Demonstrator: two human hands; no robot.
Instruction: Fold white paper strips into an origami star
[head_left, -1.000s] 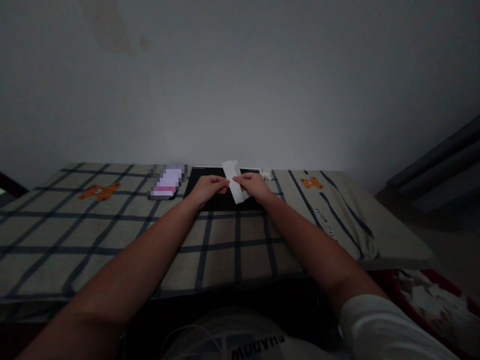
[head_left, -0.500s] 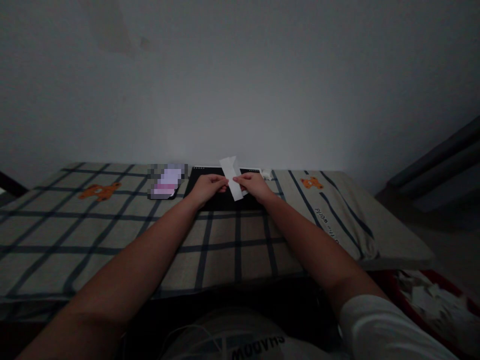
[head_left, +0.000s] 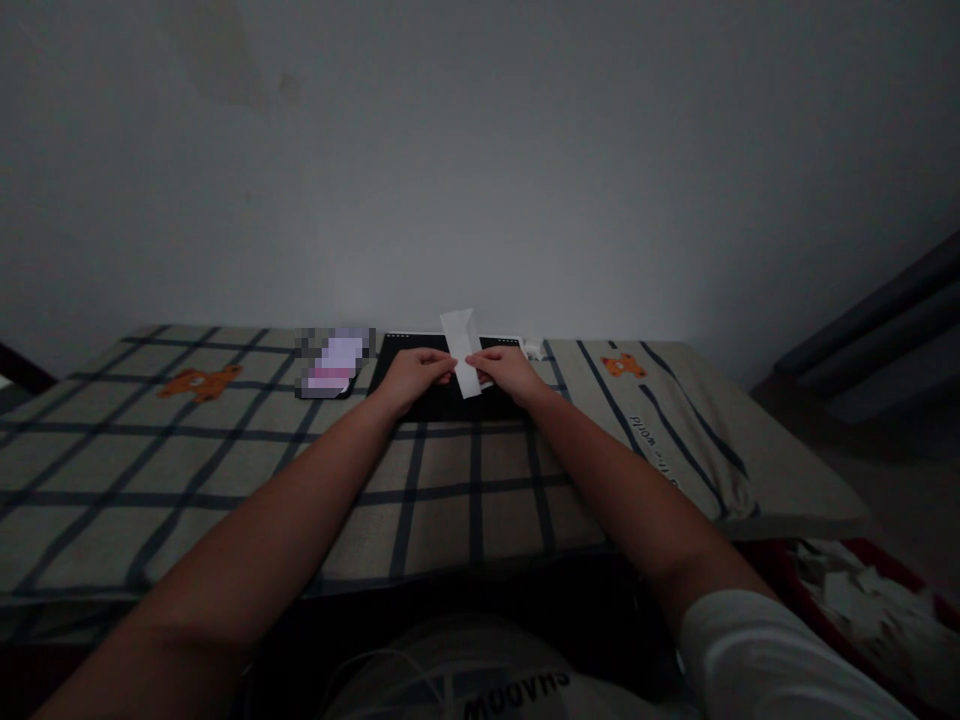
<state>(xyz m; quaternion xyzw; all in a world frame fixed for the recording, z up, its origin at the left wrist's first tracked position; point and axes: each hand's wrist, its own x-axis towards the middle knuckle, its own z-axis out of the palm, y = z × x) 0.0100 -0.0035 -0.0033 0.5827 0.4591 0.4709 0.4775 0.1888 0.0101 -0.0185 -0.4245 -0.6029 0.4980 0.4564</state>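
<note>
Between my two hands a folded strip of white paper (head_left: 466,345) is held up over a flat black board or pad (head_left: 442,408). My left hand (head_left: 417,376) pinches the paper's left edge between thumb and fingers. From the other side, my right hand (head_left: 506,368) grips its right edge, the thumb lying on the front. A fold or overlap shows near the top of the paper. Part of the black pad is hidden by both hands, and a pale edge runs along its far side.
A phone (head_left: 334,365) with a blurred screen lies left of the pad. Something small, white and crumpled (head_left: 533,349) rests at its right far corner. The checked cloth (head_left: 442,510) covers the table against the wall. A red bin (head_left: 862,548) with paper scraps stands lower right.
The white paper has shifted and turned slightly between my fingers; its layers now overlap more closely at the top and bottom. Both hands stay almost in place.
</note>
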